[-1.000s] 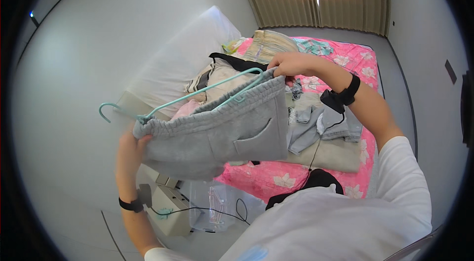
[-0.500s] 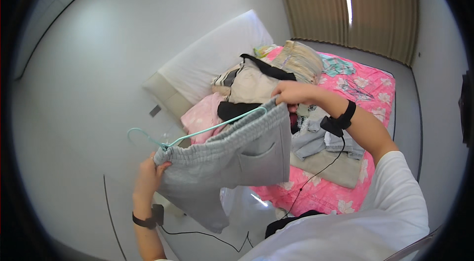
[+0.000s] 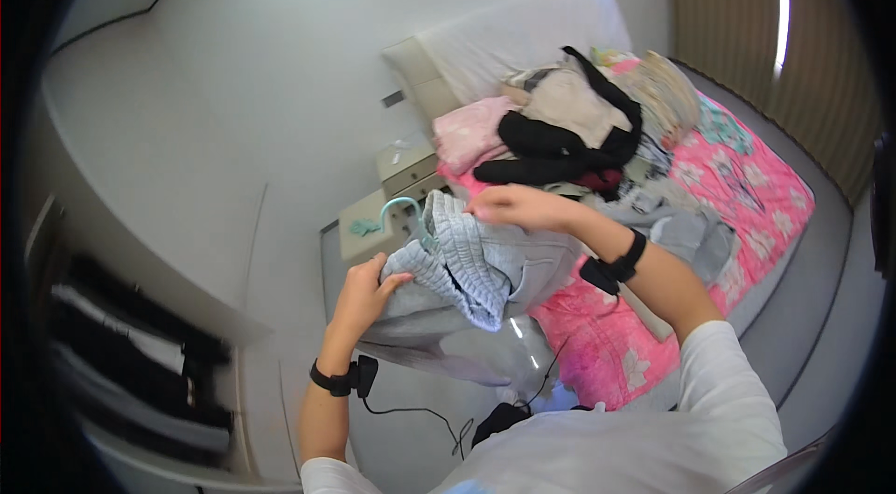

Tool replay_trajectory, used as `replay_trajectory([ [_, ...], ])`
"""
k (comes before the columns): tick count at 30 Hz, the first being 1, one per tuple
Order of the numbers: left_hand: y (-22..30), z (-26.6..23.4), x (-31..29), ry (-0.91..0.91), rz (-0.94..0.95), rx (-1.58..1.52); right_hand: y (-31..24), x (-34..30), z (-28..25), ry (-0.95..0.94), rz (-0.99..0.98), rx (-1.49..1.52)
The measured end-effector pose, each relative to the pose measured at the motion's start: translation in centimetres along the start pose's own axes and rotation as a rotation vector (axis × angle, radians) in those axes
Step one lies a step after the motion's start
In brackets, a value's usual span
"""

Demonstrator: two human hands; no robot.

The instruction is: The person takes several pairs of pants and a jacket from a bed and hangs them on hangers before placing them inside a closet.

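Note:
A pair of grey shorts (image 3: 541, 256) with a gathered elastic waistband hangs between my hands. My left hand (image 3: 362, 293) pinches the waistband's left end, thumb on top. At its far side, my right hand (image 3: 523, 207) has its fingers closed on the other end of the waistband. The middle of the waistband sags and folds toward me. A mint-green clothes hanger (image 3: 401, 203) sits in the waist opening; its hook sticks up between my hands, while most of its bar is hidden by the cloth. Both my wrists wear black straps with small boxes and cables.
Beyond my right arm stands a bed with a pink floral sheet (image 3: 644, 359), heaped with black clothes (image 3: 541, 134), a pink pillow (image 3: 471, 132) and folded grey garments (image 3: 691, 232). A bedside cabinet (image 3: 408, 178) is by the headboard. At left, an open wardrobe holds hanging clothes (image 3: 131, 349).
The view has swung left, bringing the wardrobe and cabinet in. My hands have come closer together, so the stretched waistband now sags, and the hanger's hook stands upright instead of pointing left.

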State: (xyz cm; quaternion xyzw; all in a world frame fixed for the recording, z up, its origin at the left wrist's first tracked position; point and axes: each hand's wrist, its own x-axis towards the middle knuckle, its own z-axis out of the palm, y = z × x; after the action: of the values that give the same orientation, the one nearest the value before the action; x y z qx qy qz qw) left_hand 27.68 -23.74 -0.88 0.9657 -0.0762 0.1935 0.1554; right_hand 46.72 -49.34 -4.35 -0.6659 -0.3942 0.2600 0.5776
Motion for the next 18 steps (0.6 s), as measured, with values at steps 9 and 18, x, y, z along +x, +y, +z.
replay_trajectory([
  [9,-3.3,-10.4,-18.2,0.084,-0.530,-0.112,-0.5,2.7,11.4,-0.124,-0.536,-0.522],
  [18,-4.9,-18.8,-34.9,0.395,-0.784,-0.022,2.9,14.5,29.8,-0.352,-0.323,-0.304],
])
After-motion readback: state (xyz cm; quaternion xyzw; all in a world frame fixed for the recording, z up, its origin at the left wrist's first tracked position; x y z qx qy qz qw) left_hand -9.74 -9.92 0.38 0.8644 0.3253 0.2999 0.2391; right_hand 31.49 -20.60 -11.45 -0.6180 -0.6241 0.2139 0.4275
